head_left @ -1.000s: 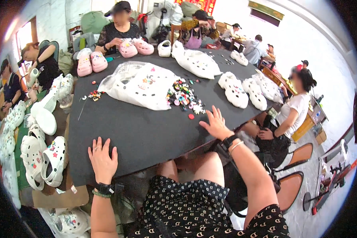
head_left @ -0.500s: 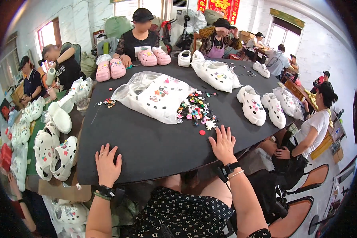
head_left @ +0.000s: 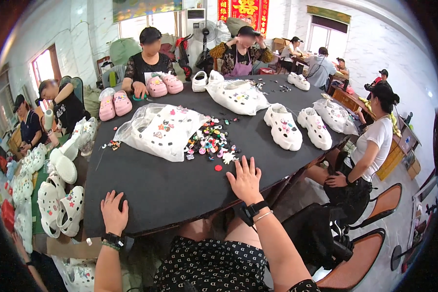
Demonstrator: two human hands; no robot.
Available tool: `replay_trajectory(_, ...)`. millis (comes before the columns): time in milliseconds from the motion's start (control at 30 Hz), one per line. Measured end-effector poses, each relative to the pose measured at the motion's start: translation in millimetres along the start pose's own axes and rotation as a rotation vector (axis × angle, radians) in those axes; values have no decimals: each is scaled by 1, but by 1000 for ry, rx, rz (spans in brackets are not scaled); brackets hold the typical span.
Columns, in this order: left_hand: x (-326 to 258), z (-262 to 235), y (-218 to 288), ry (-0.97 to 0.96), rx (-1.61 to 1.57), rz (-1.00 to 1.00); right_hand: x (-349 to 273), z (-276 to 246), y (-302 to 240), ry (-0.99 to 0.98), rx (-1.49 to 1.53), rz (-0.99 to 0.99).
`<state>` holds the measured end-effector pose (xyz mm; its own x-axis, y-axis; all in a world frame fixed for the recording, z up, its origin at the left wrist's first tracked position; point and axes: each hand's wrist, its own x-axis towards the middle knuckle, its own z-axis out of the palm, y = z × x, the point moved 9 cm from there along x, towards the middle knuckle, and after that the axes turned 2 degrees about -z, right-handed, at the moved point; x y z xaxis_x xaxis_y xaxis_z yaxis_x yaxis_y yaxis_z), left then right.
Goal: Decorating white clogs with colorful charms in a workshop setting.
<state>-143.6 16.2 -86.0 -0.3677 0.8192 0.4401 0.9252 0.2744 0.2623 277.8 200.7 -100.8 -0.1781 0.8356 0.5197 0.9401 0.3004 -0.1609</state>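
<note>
Left hand (head_left: 114, 213) rests on tabletop (head_left: 151, 190), fingers spread, released. Right hand (head_left: 246, 180) same, fingers released, near red charm (head_left: 218, 168) but apart. Beyond: charm pile (head_left: 211, 141), just beside bag of white clogs (head_left: 169, 138). Possible risk: careless sideways sweep of right hand may scatter pile; pulling bag may drag pieces also.

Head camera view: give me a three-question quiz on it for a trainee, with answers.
1. True or false: the left hand holds pink clogs.
2. Which is nearer the right hand: (a) pink clogs or (b) the heap of small colourful pieces?
3. Fill in: beside that heap, white footwear sits in a translucent plastic ____.
Key: 1. False, the left hand rests on the black table; 2. b; 3. bag.
</note>
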Motion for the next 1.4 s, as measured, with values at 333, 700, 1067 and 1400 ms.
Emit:
replay_trajectory(333,5,-1,2,36,-12,18,0,-6,-1,22,50,-14)
replay_trajectory(700,6,-4,3,3,-33,-11,-1,-13,-5,2,48,-9)
replay_trajectory(1067,30,-1,-5,-74,-16,-9,2,-15,-9,4,63,-21)
replay_trajectory(1400,240,52,65,167,-166,236,2,-13,-4,-18,40,-5)
